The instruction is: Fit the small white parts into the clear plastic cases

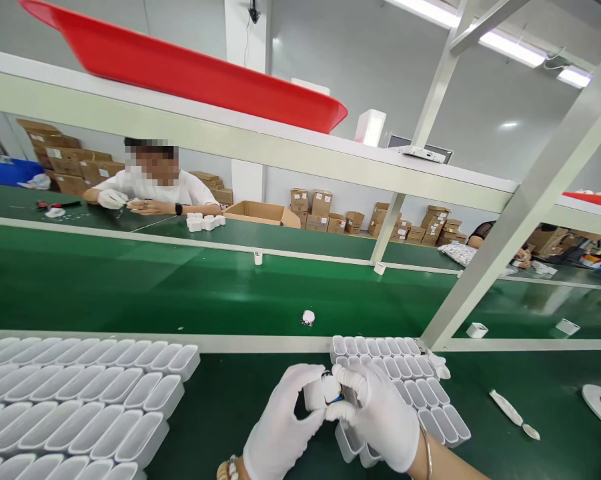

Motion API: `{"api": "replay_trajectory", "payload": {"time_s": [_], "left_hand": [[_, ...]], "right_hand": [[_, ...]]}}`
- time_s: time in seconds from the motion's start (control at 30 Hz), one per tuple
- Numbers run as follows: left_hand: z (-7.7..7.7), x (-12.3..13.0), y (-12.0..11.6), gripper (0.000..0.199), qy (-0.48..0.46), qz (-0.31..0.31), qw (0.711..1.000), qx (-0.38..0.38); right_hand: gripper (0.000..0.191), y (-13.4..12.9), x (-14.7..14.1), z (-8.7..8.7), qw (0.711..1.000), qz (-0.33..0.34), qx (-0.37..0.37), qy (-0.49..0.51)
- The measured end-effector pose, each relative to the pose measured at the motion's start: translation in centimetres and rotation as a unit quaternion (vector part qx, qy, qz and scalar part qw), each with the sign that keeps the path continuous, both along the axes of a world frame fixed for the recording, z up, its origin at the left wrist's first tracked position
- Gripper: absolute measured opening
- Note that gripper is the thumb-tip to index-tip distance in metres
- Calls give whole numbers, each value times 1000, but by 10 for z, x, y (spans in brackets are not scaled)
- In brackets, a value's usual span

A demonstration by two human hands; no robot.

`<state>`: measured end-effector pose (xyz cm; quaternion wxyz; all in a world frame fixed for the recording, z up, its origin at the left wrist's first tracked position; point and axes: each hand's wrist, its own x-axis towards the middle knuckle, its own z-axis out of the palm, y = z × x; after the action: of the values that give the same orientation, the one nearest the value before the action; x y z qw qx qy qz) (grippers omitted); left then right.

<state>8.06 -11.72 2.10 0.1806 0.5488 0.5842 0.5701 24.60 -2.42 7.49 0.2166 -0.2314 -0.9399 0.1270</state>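
Observation:
Both my hands wear white gloves and meet in front of me over the bench. My left hand (293, 413) has its thumb and fingers closed round a small white plastic housing (313, 396). Against the housing sits a small white domed part (331, 387) with a bit of blue at its lower edge. The fingers of my right hand (373, 407) pinch this part from the right and partly cover it. Behind and beneath my right hand stand rows of small white open cases (445, 423). A similar white-domed circuit board (307, 318) lies on the green belt ahead.
Several rows of larger white cases (100, 427) fill the bench at left. A white tool (513, 413) lies at right. Across the green conveyor belt (130, 287) a co-worker (155, 187) sits. A red tray (195, 73) rests on the shelf above; a slanted metal post (520, 187) stands at right.

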Motion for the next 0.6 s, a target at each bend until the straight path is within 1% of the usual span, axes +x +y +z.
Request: {"api": "replay_trajectory", "payload": {"time_s": [0.2, 0.3, 0.47, 0.6], "left_hand": [[-2, 0, -1, 37, -26, 5, 1000, 7], [-2, 0, -1, 34, -28, 9, 999, 16], [-2, 0, -1, 34, -24, 16, 999, 32], [0, 0, -4, 32, -19, 20, 999, 40]], "right_hand": [[33, -18, -5, 16, 994, -42, -53, -82], [32, -23, -7, 21, 989, -40, -82, -114], [25, -23, -7, 27, 988, -41, -87, -118], [23, -26, -8, 25, 989, -38, -91, -113]]}}
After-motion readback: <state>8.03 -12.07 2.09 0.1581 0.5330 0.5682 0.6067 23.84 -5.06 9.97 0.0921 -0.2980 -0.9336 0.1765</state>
